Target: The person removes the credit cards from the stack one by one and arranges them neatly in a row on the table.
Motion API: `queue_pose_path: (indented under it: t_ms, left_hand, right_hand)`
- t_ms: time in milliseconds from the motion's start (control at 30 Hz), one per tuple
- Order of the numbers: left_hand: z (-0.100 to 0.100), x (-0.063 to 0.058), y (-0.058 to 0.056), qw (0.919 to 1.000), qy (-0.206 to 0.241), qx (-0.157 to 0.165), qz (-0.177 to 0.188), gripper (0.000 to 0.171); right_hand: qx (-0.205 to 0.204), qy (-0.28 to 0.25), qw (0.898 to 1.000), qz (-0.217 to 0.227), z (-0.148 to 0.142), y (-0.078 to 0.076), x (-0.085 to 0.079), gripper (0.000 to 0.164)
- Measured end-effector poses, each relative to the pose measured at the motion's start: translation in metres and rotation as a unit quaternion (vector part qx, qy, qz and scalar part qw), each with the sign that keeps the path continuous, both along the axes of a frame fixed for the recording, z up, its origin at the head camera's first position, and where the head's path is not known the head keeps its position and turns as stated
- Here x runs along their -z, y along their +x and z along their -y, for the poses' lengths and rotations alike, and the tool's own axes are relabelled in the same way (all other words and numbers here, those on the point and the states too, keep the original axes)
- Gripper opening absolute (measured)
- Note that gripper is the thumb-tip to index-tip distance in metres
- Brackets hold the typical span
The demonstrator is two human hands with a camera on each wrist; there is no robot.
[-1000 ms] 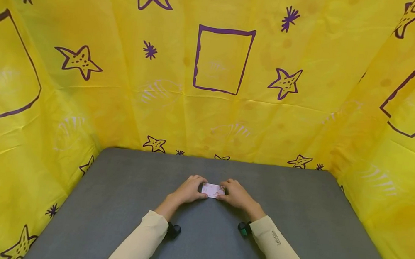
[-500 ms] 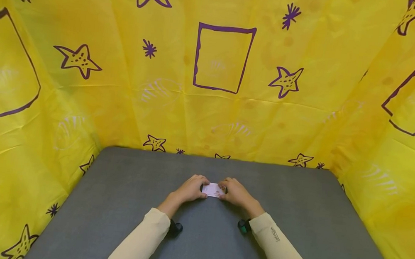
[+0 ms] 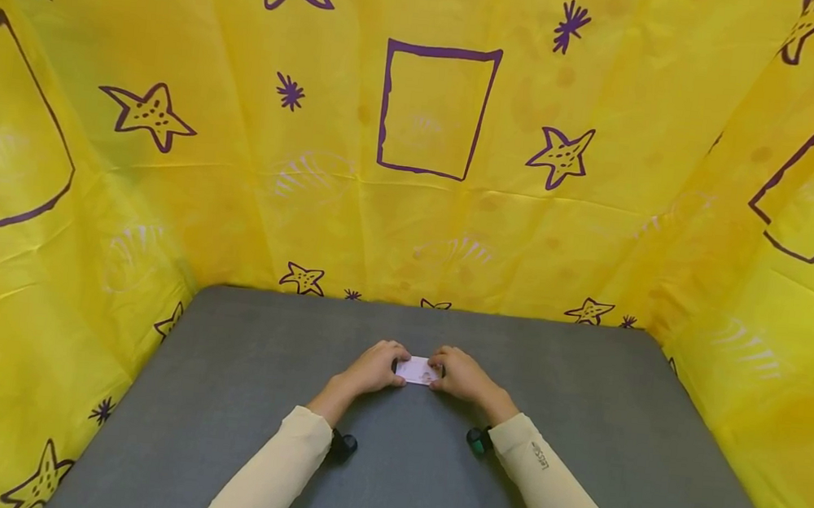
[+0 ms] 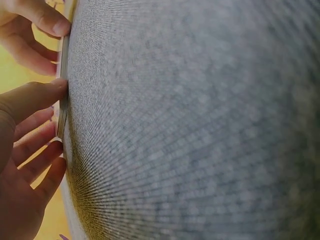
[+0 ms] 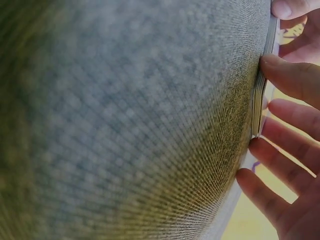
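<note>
A thin stack of cards, pale with a small printed pattern towards its right end, lies low at the middle of the table between both hands. My left hand grips its left end, thumb along the near edge and fingers at the far side. At the opposite end my right hand holds it the same way, with a fingertip over the top face. Several layers show along the near edge of the stack in the right wrist view, where the thumb presses on that edge. Fingers partly cover both ends.
The dark grey table has rounded far corners. Yellow cloth with purple starfish drawings hangs close behind it and along both sides. Black wrist cameras sit under pale sleeves.
The right hand's fingertip has come further over the top of the stack, covering more of its printed end. The left hand keeps its hold. The head view has tilted slightly.
</note>
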State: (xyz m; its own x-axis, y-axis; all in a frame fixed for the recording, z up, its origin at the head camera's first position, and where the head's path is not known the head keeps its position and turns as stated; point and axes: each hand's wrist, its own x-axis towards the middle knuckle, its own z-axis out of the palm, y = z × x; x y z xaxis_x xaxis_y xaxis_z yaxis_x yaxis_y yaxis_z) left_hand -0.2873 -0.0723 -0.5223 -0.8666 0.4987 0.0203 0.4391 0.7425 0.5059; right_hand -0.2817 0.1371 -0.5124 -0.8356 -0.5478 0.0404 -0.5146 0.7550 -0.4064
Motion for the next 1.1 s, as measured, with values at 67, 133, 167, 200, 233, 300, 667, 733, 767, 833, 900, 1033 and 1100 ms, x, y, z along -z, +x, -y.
queue_pose_path:
  t_ms: [67,133,167,200,233,300,667,733,767,833,900,1033,1100]
  left_hand:
    - [0.001,0.000,0.000,1.0000,0.001,-0.002,0.005,0.041]
    - [0.001,-0.001,0.000,0.9999,0.003,-0.003,0.010,0.041]
    - [0.001,-0.001,0.000,0.9999,0.005,-0.003,0.011,0.041]
    - [0.002,-0.001,0.000,0.9999,0.006,-0.003,0.010,0.040]
    - [0.002,-0.001,0.000,0.9999,0.007,-0.003,0.011,0.040]
    - [0.003,-0.001,0.000,1.0000,0.007,0.000,0.006,0.039]
    - [0.007,-0.002,0.002,0.9995,0.032,0.004,-0.001,0.034]
    - [0.007,-0.003,0.003,0.9994,0.034,0.005,-0.002,0.034]
    - [0.008,-0.003,0.004,0.9994,0.033,0.005,-0.002,0.034]
    - [0.009,-0.004,0.006,0.9994,0.035,0.005,-0.003,0.034]
    - [0.010,-0.004,0.007,0.9993,0.035,0.004,-0.006,0.034]
    - [0.014,-0.005,0.009,0.9991,0.040,0.003,-0.013,0.035]
    - [0.016,-0.006,0.011,0.9988,0.046,0.002,-0.014,0.035]
  right_hand:
    - [0.001,-0.003,1.000,-0.001,0.000,0.000,0.000,0.034]
    - [0.001,-0.005,1.000,-0.001,0.000,0.000,-0.001,0.034]
    - [-0.001,-0.005,1.000,-0.002,0.000,0.000,-0.002,0.034]
    - [-0.002,-0.005,1.000,-0.003,0.000,0.000,-0.002,0.034]
    - [-0.004,-0.005,1.000,-0.003,0.000,0.000,-0.002,0.034]
    - [-0.009,-0.003,1.000,-0.006,0.000,0.000,-0.002,0.034]
    - [-0.018,0.004,1.000,-0.019,-0.001,0.002,-0.006,0.032]
    - [-0.014,0.004,1.000,-0.015,-0.001,0.003,-0.007,0.031]
    - [-0.012,0.004,1.000,-0.013,-0.001,0.003,-0.007,0.031]
    - [-0.008,0.003,1.000,-0.013,0.000,0.004,-0.007,0.031]
    - [-0.006,-0.001,1.000,-0.013,0.000,0.005,-0.006,0.031]
    - [-0.004,-0.013,1.000,-0.014,0.002,0.009,-0.007,0.031]
    - [-0.005,-0.017,1.000,-0.018,0.002,0.010,-0.007,0.032]
